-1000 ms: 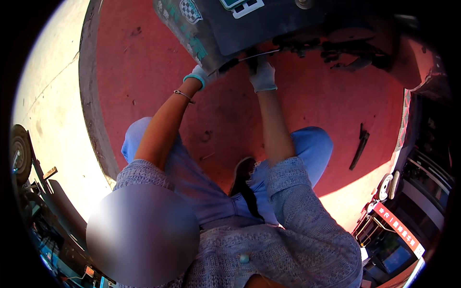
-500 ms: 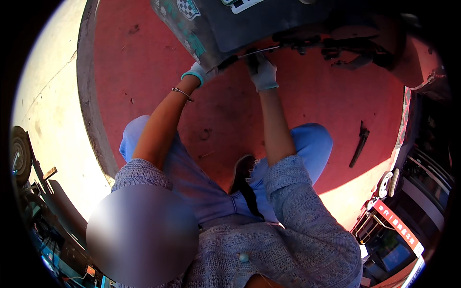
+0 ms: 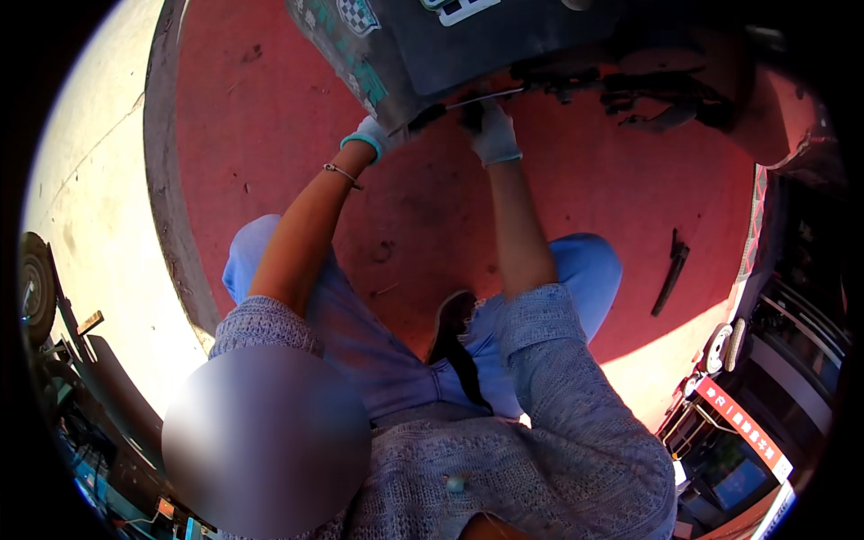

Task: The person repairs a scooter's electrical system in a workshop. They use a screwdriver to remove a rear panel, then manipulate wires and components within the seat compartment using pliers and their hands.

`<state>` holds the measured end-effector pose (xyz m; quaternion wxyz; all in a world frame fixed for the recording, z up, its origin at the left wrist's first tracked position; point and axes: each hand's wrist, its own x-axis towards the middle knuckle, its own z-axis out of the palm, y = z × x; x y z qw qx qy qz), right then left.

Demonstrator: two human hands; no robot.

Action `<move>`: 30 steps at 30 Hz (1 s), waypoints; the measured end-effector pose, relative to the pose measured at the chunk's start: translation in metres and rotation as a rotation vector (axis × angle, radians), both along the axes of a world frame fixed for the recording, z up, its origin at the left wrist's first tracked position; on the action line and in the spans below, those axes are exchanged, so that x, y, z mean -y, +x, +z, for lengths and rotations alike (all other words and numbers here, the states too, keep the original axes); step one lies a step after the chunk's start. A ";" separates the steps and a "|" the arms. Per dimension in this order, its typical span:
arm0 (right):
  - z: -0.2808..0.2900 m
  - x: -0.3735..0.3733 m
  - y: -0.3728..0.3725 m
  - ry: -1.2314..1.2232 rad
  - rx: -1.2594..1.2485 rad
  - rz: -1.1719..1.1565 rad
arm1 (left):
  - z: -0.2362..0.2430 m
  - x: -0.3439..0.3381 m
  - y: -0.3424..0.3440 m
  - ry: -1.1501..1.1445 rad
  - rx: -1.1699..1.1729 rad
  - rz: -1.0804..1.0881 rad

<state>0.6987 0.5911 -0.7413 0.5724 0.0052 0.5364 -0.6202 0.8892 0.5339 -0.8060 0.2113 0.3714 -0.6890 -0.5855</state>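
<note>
I crouch at a dark grey vehicle body point(image 3: 486, 49) with stickers along its side. A thin metal rod point(image 3: 482, 98) runs along its lower edge beside black mechanical parts point(image 3: 643, 103). My left hand point(image 3: 367, 135), in a white glove with a teal cuff, is against the body's lower left corner, its fingers mostly hidden. My right hand point(image 3: 495, 135), also gloved, is closed at a dark part under the rod; what exactly it grips is hard to make out.
A long black piece point(image 3: 670, 274) lies on the red floor point(image 3: 630, 198) to my right. Pale concrete point(image 3: 99, 225) borders it on the left, with a wheel point(image 3: 36, 292) and machinery at the edge. A red sign point(image 3: 738, 423) and small wheels point(image 3: 720, 346) are at the lower right.
Over the last second both hands have stayed in about the same place under the body. My right hand has turned or shifted very slightly; little else differs.
</note>
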 end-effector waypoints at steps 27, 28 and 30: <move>-0.016 -0.008 -0.006 -0.274 0.322 -0.032 | 0.029 -0.003 0.002 -0.376 0.267 -0.067; -0.020 -0.009 -0.011 -0.257 0.298 -0.016 | 0.036 -0.003 -0.002 -0.335 0.279 -0.061; -0.022 -0.008 -0.013 -0.217 0.256 0.018 | 0.044 -0.005 -0.003 -0.352 0.308 -0.078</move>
